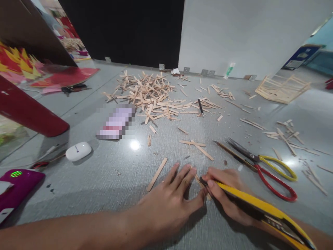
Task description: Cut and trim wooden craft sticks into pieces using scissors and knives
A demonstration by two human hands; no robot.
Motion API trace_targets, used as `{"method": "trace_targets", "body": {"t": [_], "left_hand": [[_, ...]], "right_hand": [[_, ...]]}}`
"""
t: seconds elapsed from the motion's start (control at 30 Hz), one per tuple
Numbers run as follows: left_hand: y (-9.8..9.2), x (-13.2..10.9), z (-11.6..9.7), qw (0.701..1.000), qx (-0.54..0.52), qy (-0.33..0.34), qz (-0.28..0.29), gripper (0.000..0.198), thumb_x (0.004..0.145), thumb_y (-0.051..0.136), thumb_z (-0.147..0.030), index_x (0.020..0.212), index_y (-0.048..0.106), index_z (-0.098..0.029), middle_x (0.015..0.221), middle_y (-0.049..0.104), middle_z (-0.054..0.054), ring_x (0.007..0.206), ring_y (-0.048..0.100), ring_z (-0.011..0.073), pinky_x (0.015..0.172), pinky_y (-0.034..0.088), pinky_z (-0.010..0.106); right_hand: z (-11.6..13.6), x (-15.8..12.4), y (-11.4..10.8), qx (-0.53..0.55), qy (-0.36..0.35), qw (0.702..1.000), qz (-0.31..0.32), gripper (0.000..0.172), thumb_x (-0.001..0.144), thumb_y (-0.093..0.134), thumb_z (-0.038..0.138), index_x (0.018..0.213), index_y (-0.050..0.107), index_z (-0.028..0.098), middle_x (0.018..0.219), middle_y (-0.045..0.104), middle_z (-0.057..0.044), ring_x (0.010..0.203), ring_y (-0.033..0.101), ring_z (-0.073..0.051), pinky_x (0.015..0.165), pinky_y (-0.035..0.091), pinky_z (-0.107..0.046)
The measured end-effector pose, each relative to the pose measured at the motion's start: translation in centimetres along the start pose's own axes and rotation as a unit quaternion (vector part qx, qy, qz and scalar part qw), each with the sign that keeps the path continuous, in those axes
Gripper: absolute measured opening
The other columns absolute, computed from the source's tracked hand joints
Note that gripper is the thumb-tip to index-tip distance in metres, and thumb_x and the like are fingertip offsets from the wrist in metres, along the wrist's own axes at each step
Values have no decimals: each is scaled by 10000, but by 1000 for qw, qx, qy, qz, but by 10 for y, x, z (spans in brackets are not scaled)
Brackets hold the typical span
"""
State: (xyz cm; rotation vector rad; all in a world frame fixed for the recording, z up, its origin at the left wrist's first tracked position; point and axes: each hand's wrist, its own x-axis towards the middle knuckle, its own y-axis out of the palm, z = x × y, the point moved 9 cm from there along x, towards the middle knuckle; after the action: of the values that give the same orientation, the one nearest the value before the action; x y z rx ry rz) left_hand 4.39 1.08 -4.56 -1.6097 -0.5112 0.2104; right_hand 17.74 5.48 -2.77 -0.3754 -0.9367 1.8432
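My left hand (171, 198) lies palm down, fingers stretched out, with its index finger and thumb pressing a small flat wooden stick (198, 181) against the grey surface. In my right hand (226, 191) is a yellow and black utility knife (249, 201), its tip down on that stick. The blade itself is mostly hidden by my fingers. Left of my left fingertips rests another wooden stick (157, 174). Two crossed sticks (200, 147) lie just beyond my hands. Scissors (257, 163) with one red and one yellow handle lie open to the right of my right hand.
A pile of wooden sticks (145, 90) spreads at the back, with a black pen-like tool (201, 107) beside it. A phone (117, 121), white mouse-shaped case (78, 151) and purple device (20, 191) are on the left. At back right stands a stick frame (282, 90).
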Motion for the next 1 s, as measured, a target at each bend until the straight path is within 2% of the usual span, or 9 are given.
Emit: {"method": "trace_targets", "body": {"t": [0.17, 0.33, 0.47, 0.6, 0.7, 0.83, 0.93, 1.0], "left_hand": [[-5, 1, 2, 1000, -5, 0, -16, 550, 1133, 608, -279, 1642, 435, -162, 1659, 524, 346, 1572, 526, 471, 1267, 406, 703], [-6, 0, -2, 1000, 9, 20, -21, 700, 1083, 693, -301, 1679, 381, -107, 1632, 543, 367, 1551, 543, 490, 1283, 372, 706], [-14, -1, -5, 996, 45, 28, -67, 563, 1072, 647, -251, 1576, 488, -56, 1575, 612, 342, 1479, 616, 469, 1282, 378, 659], [-20, -2, -8, 990, 95, 26, -98, 407, 1093, 553, -211, 1451, 610, -25, 1504, 697, 259, 1395, 663, 435, 1228, 421, 597], [-28, -3, -10, 980, 130, 20, -147, 367, 1118, 484, -177, 1392, 668, -15, 1407, 754, 214, 1264, 709, 401, 1142, 452, 559], [-28, -3, -13, 978, 135, 25, -156, 352, 1120, 458, -145, 1326, 712, -18, 1326, 770, 195, 1136, 706, 361, 1063, 469, 526], [-23, -4, -13, 983, 128, 23, -129, 352, 1104, 504, -157, 1364, 689, -8, 1338, 749, 213, 1147, 690, 364, 1032, 487, 519], [-19, -5, -12, 987, 117, 12, -109, 364, 1100, 549, -171, 1403, 658, -2, 1360, 730, 228, 1159, 689, 359, 1012, 507, 503]], "right_hand": [[4, 1, -3, 35, -33, 999, 2, 414, 1181, 428, 438, 801, 474, 283, 618, 621, 26, 508, 587, -174, 535, 418, -313], [-5, 1, -3, 51, 18, 998, -14, 514, 1210, 389, 487, 769, 526, 260, 601, 617, 58, 516, 581, -144, 641, 412, -327], [-11, 0, -4, 75, 33, 997, -9, 552, 1196, 414, 560, 775, 589, 249, 636, 648, 49, 560, 593, -147, 690, 412, -343], [-25, -5, -3, 131, 98, 986, 22, 557, 1167, 440, 644, 828, 637, 249, 630, 667, 29, 550, 587, -154, 590, 395, -313], [-35, -10, -2, 181, 152, 971, 31, 545, 1133, 493, 693, 869, 645, 241, 636, 673, 19, 511, 565, -142, 499, 372, -272], [-40, -8, -3, 279, 199, 939, -5, 577, 1066, 584, 749, 835, 652, 226, 621, 645, 17, 484, 530, -127, 458, 377, -242], [-44, -4, -13, 321, 241, 912, -87, 614, 976, 664, 815, 798, 635, 228, 598, 619, 30, 444, 463, -108, 414, 349, -224], [-45, -2, -20, 316, 254, 904, -132, 632, 923, 709, 840, 786, 633, 228, 582, 605, 37, 435, 449, -101, 405, 343, -215]]}}
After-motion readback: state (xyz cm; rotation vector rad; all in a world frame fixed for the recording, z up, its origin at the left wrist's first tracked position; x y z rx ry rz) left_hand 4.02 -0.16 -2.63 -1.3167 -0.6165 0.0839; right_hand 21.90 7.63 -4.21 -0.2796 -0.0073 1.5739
